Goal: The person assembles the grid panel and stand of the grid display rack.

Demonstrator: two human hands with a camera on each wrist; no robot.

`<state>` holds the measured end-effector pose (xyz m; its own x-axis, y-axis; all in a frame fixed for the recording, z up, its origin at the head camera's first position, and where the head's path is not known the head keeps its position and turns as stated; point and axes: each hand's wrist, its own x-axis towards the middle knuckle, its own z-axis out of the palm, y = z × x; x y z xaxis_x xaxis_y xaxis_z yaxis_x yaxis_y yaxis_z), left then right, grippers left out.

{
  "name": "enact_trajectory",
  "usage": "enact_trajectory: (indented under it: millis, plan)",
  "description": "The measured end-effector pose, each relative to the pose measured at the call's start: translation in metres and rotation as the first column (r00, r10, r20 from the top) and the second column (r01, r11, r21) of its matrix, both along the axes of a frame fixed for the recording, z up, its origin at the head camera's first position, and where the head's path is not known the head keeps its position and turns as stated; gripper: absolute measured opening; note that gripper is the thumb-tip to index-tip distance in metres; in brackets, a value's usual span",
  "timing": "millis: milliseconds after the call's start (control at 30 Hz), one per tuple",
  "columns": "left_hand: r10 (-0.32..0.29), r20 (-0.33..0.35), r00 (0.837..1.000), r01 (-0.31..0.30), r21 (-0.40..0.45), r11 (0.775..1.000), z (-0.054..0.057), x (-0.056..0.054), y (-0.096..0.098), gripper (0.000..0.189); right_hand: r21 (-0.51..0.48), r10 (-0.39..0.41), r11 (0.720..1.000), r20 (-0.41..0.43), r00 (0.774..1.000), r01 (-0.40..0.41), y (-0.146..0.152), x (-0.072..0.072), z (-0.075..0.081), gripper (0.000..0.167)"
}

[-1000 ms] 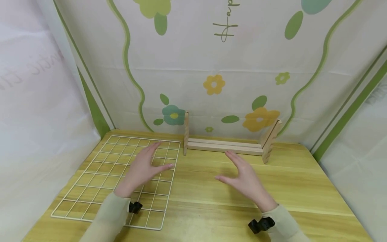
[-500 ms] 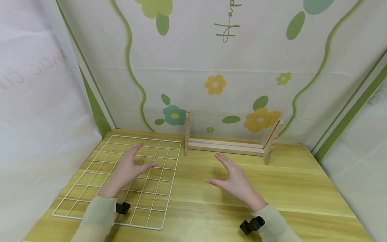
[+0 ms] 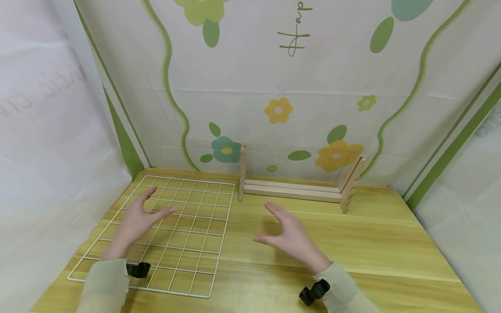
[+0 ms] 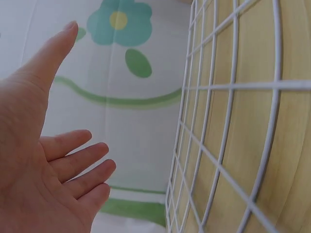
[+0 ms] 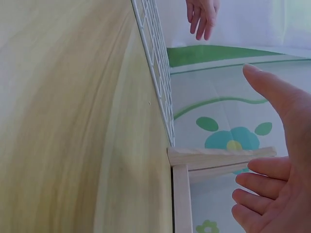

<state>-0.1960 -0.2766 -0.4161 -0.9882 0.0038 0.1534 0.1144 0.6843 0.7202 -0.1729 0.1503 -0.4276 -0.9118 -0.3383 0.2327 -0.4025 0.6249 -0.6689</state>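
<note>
A white wire grid panel [image 3: 189, 231] lies flat on the left part of the wooden table. Over its left half hovers my left hand [image 3: 135, 221], thumb and fingers spread apart with nothing between them. In the left wrist view the palm of that hand [image 4: 34, 160] faces the camera, beside the grid's wires [image 4: 228, 111]. My right hand [image 3: 291, 237] is held over the table to the right of the grid, thumb and fingers spread and holding nothing. A light wooden stand [image 3: 291, 191] with two upright ends sits at the back of the table, beyond the right hand.
The wooden table [image 3: 372, 243] runs up to a white cloth backdrop [image 3: 235, 65] printed with flowers. White cloth also hangs at the left [image 3: 47, 130] and right [image 3: 465, 174]. Black wrist cameras [image 3: 315, 292] are strapped on both sleeves.
Both hands have moved left, the left one across the grid toward its left edge, the right one nearer the grid. The grid and the stand have stayed in place.
</note>
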Motion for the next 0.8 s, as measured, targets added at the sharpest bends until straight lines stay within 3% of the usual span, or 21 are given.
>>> enact_trajectory:
  millis: [300,533,800]
  plan:
    - [0.067,0.031,0.997,-0.068,0.033,0.997,0.003,0.01,-0.033,0.106,-0.032,0.071,0.997,0.022,0.997,-0.07,-0.02,0.001,-0.007,0.104]
    - [0.093,0.067,0.993,-0.095,0.024,0.995,-0.01,0.009,-0.055,0.107,-0.084,0.141,0.987,0.057,0.988,-0.136,-0.034,0.003,-0.016,0.102]
    - [0.118,0.051,0.992,-0.118,0.001,0.993,-0.023,0.01,-0.068,0.103,-0.114,0.175,0.98,0.098,0.98,-0.164,-0.05,0.007,-0.021,0.1]
